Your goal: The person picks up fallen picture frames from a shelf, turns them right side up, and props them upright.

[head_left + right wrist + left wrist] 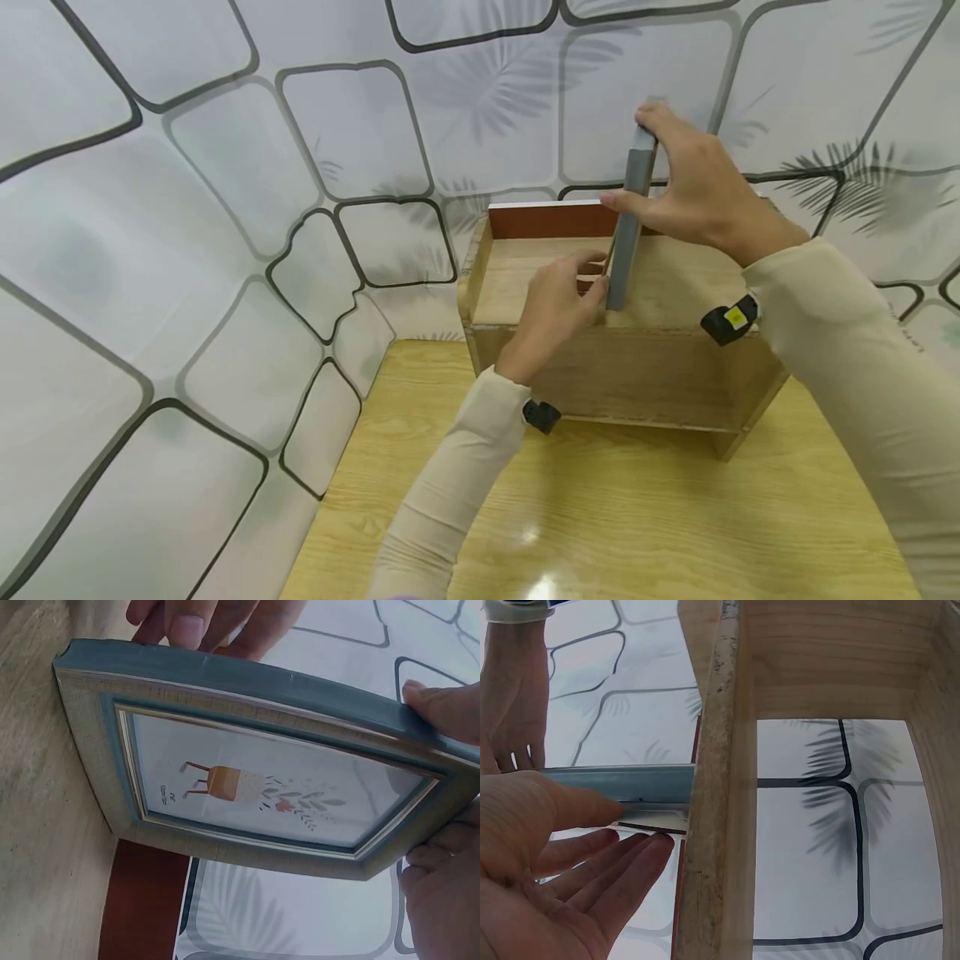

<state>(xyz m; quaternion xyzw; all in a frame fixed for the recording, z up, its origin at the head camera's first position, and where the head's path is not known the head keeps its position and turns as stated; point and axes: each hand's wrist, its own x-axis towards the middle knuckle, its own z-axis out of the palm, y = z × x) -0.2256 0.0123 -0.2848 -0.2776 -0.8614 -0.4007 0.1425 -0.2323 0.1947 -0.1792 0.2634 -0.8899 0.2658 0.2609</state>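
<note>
A picture frame (632,225) with a blue-grey edge stands nearly edge-on on top of a wooden shelf unit (637,371). My right hand (701,187) grips its upper part, thumb and fingers on opposite edges. Lower down, my left hand (558,304) is at the frame's side, its thumb and fingertips around the near edge. The left wrist view shows the left hand (562,847) pinching there, beside a thin dark strip. In the right wrist view, the frame (247,787) shows a printed plant in a legged pot.
The shelf unit stands on a yellow wood-grain table (615,508) against a patterned wall (495,108). A reddish-brown strip (551,222) runs along the unit's back edge. Below its top is an open compartment.
</note>
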